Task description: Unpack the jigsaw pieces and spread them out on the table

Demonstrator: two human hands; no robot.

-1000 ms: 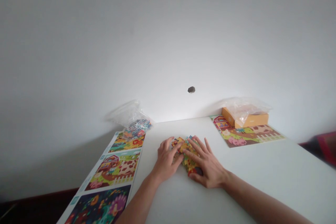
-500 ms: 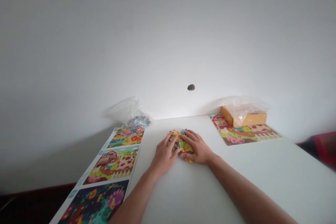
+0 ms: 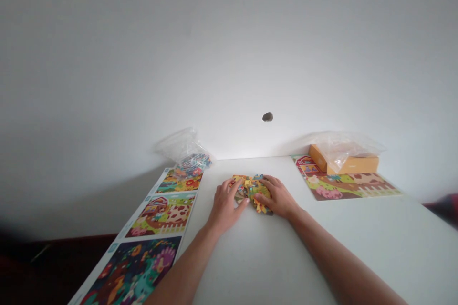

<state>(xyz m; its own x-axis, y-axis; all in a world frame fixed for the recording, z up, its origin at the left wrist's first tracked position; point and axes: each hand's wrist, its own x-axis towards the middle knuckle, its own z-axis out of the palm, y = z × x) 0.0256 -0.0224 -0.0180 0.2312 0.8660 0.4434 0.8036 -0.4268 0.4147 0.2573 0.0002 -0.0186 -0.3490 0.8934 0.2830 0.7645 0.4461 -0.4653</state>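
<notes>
On the white worktop (image 3: 322, 248), the left hand (image 3: 224, 202) lay loosely spread with fingertips touching the small heap of puzzle pieces (image 3: 252, 191) at mid-table, while the right hand (image 3: 279, 197) curled around the heap's right side, gripping it

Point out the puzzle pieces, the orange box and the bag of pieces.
puzzle pieces (image 3: 253, 188), head view, top of the pile between the hands
orange box (image 3: 352, 165), head view, front side
bag of pieces (image 3: 191, 159), head view, coloured contents
</notes>
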